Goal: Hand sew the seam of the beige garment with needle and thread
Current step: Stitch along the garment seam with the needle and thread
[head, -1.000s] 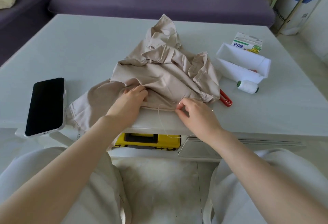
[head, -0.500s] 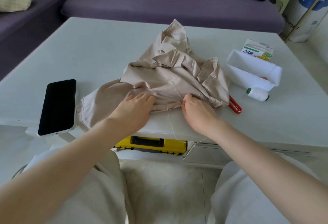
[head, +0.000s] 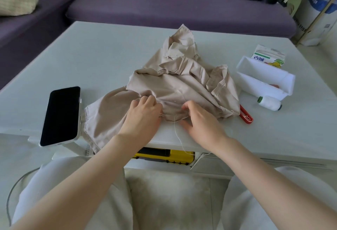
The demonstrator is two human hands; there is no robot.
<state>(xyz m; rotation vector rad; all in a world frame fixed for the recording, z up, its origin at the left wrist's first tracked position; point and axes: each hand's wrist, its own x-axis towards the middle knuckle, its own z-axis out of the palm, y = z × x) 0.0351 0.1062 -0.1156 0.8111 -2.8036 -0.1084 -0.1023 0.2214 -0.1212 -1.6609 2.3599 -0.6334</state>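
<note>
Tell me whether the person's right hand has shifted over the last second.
Yes. The right hand has slid left along the crumpled beige garment, away from the red-handled tool on the white table and closer to the left hand.

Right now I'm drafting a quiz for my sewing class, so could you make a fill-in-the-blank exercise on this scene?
1. The phone lies to the ____ of the beige garment.
2. The thread spool by the open box is ____.
3. The case under the table is ____.
4. The left hand and right hand both touch the beige ____.
Missing words: left; white; yellow; garment.
</note>
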